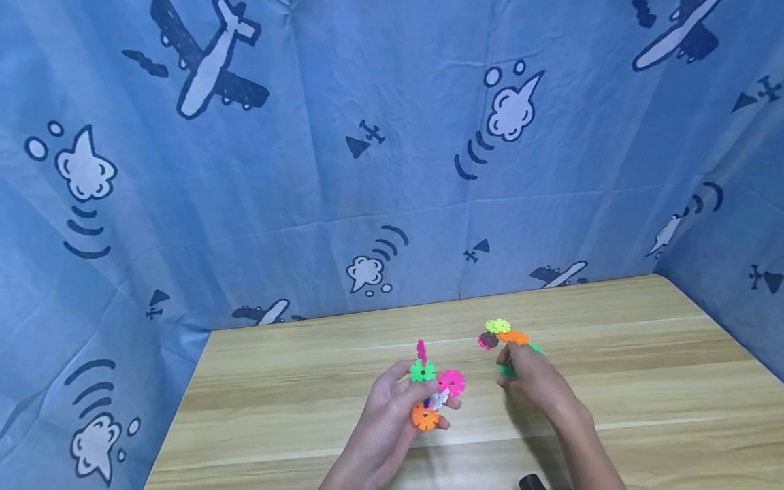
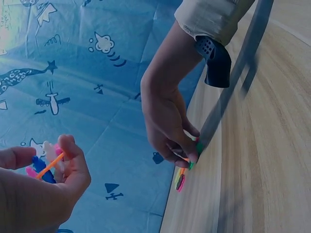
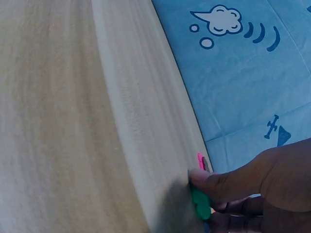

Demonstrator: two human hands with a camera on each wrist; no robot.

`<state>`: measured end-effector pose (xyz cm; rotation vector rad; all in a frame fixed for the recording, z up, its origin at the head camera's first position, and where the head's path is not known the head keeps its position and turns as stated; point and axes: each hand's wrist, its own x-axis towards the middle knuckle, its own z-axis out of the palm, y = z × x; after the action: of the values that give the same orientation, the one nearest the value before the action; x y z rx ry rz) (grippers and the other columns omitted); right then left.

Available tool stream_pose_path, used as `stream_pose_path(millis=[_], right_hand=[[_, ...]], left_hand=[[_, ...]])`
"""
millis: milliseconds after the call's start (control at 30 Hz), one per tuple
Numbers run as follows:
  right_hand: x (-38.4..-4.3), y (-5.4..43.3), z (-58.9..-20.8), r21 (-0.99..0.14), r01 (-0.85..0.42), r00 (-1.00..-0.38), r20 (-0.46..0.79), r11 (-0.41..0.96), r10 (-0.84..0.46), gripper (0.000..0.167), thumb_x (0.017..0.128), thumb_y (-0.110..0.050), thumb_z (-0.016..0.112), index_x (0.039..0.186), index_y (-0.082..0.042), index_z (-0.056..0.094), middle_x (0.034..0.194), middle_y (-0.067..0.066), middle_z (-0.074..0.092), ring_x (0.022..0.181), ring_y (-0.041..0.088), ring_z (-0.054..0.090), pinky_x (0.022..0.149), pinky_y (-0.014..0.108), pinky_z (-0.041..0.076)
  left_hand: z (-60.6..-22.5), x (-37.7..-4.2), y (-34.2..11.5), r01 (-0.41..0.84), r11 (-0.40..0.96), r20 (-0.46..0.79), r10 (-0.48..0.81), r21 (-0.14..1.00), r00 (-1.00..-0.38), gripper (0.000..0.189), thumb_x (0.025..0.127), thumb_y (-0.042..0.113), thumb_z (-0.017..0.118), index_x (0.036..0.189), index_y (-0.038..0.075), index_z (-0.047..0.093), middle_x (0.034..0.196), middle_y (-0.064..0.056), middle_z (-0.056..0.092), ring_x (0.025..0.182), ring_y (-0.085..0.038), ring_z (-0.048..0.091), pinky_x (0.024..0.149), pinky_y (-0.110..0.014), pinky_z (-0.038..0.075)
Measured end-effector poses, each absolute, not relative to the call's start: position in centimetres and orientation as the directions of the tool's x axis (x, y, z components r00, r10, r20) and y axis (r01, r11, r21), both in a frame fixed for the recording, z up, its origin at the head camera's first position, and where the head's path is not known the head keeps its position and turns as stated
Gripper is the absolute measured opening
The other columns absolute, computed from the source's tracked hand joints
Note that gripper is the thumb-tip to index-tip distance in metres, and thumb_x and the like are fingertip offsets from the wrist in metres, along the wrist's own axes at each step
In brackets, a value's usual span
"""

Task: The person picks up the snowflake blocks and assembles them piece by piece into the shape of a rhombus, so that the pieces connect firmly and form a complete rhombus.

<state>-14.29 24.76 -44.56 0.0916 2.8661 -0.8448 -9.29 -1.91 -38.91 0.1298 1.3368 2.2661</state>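
My left hand (image 1: 395, 408) holds a cluster of joined notched plastic discs, its thumb pressed on them. The cluster has a green disc (image 1: 422, 371), a pink disc (image 1: 452, 383), an orange disc (image 1: 425, 416) and a white disc (image 1: 439, 399); a magenta disc stands edge-on at the top. To the right, my right hand (image 1: 539, 381) reaches down to the table and pinches a green notched disc (image 3: 200, 201) between thumb and fingers. Just beyond its fingers lie a yellow disc (image 1: 498, 326), an orange disc (image 1: 516, 337) and a dark brown disc (image 1: 488, 340) over a pink one.
The wood-grain table (image 1: 275, 408) runs back to a blue curtain (image 1: 392, 170) printed with planes and clouds, which also hangs at both sides. A black object (image 1: 531, 482) shows at the bottom edge, near the right forearm.
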Motion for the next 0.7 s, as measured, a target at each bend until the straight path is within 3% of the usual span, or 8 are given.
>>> stream_pose_path(millis=[100,400,567,700], right_hand=[[-14.32,24.59,-44.63,-0.547,0.126,-0.981,-0.192,0.828,0.023,0.031,0.087,0.004,0.083,0.111,0.003,0.063,0.097,0.008,0.066,0.091,0.023,0.059,0.084,0.043,0.058],[-14.08,24.75,-44.47,-0.617,0.126,-0.982,-0.189,0.777,0.009,0.029,0.086,-0.007,0.089,0.099,-0.005,0.063,0.090,0.005,0.068,0.080,0.018,0.061,0.065,0.032,0.054],[-13.94,24.84,-44.21,-0.783,0.114,-0.982,-0.184,0.612,-0.053,0.022,0.094,-0.004,0.080,0.099,-0.001,0.060,0.093,0.010,0.059,0.071,0.019,0.067,0.054,0.029,0.058],[-14.08,24.88,-43.91,-0.894,0.043,-0.982,-0.121,0.447,-0.148,0.020,0.097,0.002,0.075,0.104,0.006,0.057,0.093,0.012,0.055,0.071,0.022,0.073,0.055,0.031,0.062]], left_hand=[[-38.96,-9.33,-1.86,-0.351,-0.381,-0.151,0.464,0.856,-0.873,0.030,0.100,0.007,0.067,0.125,-0.001,0.052,0.098,0.001,0.071,0.092,-0.016,0.076,0.075,-0.026,0.061],[-39.16,-9.16,-2.05,-0.311,-0.380,-0.118,0.453,0.871,-0.883,0.023,0.101,0.006,0.066,0.121,-0.003,0.057,0.105,-0.001,0.070,0.087,-0.013,0.067,0.072,-0.020,0.057],[-39.15,-9.17,-2.02,-0.314,-0.393,-0.109,0.464,0.864,-0.879,0.021,0.101,0.004,0.062,0.120,-0.004,0.054,0.101,-0.002,0.062,0.083,-0.012,0.057,0.067,-0.016,0.049],[-39.05,-9.29,-1.92,-0.339,-0.395,-0.135,0.461,0.854,-0.877,0.023,0.103,0.002,0.058,0.124,-0.006,0.053,0.103,-0.003,0.058,0.083,-0.012,0.053,0.064,-0.016,0.043]])
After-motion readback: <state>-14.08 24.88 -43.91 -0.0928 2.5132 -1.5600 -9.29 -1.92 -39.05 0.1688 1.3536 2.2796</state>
